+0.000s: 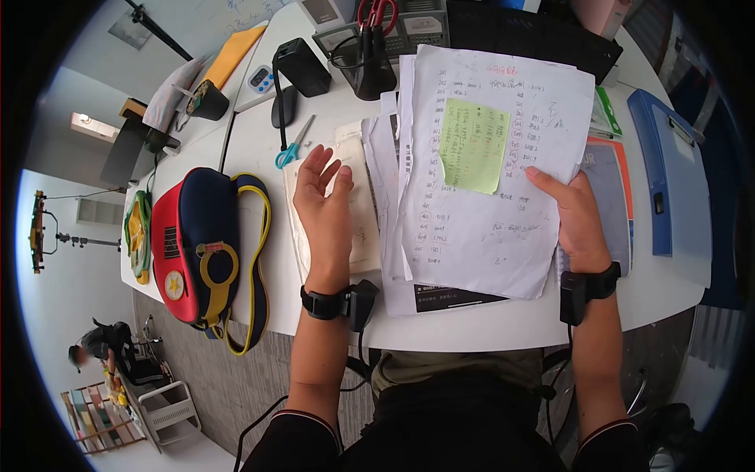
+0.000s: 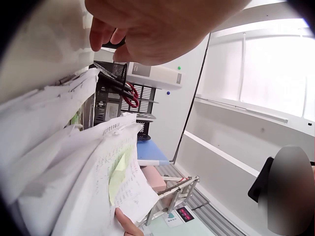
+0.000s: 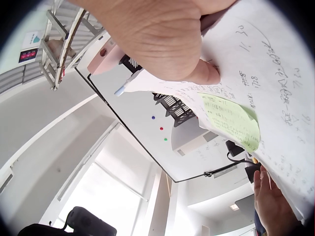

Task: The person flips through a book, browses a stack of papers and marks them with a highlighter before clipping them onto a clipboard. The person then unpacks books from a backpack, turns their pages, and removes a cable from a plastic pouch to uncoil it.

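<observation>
My right hand [image 1: 580, 220] holds a handwritten sheet [image 1: 464, 236] by its right edge, thumb on top and the other fingers hidden beneath. A pale green sticky note [image 1: 474, 145], also covered in writing, lies on that sheet. In the right wrist view the sheet bends upward around the note [image 3: 231, 120]. More papers [image 1: 391, 197] are layered under it. My left hand [image 1: 324, 216] hovers left of the sheets with relaxed, slightly bent fingers and nothing in them. Below it is a worn, yellowed booklet [image 1: 358, 181].
Teal scissors [image 1: 292, 151] lie beyond the left hand, near a black mouse [image 1: 284, 106]. A red and navy child's bag [image 1: 208, 244] sits at left. A pen holder [image 1: 373, 71] with red-handled scissors stands behind the papers. On the right is a blue folder [image 1: 657, 173].
</observation>
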The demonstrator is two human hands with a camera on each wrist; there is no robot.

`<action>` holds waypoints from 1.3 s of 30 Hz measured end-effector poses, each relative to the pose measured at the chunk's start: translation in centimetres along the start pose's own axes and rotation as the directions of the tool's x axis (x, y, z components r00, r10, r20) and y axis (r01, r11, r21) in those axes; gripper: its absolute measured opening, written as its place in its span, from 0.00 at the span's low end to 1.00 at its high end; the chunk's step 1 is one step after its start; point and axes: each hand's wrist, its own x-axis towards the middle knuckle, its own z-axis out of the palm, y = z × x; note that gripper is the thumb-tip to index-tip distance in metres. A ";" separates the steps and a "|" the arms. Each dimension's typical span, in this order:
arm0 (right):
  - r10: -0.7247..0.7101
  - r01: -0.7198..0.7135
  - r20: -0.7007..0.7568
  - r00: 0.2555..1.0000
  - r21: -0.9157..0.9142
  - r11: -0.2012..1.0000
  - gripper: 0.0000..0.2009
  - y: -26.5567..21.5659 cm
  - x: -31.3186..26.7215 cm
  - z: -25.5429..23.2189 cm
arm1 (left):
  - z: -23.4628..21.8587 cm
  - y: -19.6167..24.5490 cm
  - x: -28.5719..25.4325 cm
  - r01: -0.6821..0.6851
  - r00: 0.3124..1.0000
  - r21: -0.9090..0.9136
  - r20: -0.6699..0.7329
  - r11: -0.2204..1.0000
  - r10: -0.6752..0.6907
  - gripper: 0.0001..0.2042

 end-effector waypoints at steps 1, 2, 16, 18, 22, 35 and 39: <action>-0.001 0.001 -0.006 1.000 0.000 1.000 0.24 0.0 0.0 0.0 | -0.1 0.0 0.1 0.001 1.000 0.000 0.000 1.000 -0.001 0.25; 0.000 0.000 -0.007 1.000 -0.001 1.000 0.24 0.0 0.0 0.0 | -0.2 -0.1 0.2 0.010 1.000 0.018 0.016 1.000 -0.011 0.24; -0.001 0.025 -0.093 0.996 0.261 0.965 0.23 -0.2 0.3 -0.6 | 1.0 1.1 -1.3 0.065 0.971 0.343 0.193 0.937 -0.139 0.23; -0.004 -0.390 0.706 0.708 0.395 0.832 0.24 0.1 3.8 -6.9 | 1.2 0.6 -1.6 -0.197 0.968 0.530 0.240 0.825 0.076 0.28; 0.048 -0.396 0.700 0.712 0.345 0.851 0.31 -1.4 3.8 -6.8 | 1.8 1.2 -2.1 -0.201 0.966 0.567 0.251 0.799 0.065 0.32; 0.074 -0.401 0.778 0.624 0.238 0.885 0.33 -1.6 4.2 -6.4 | 2.2 0.6 -2.5 -0.217 0.972 0.644 0.213 0.733 0.101 0.36; 0.281 -0.541 0.763 0.583 0.106 0.835 0.30 -2.5 4.3 -6.4 | 2.1 0.6 -2.4 -0.121 0.978 0.619 0.207 0.776 -0.013 0.34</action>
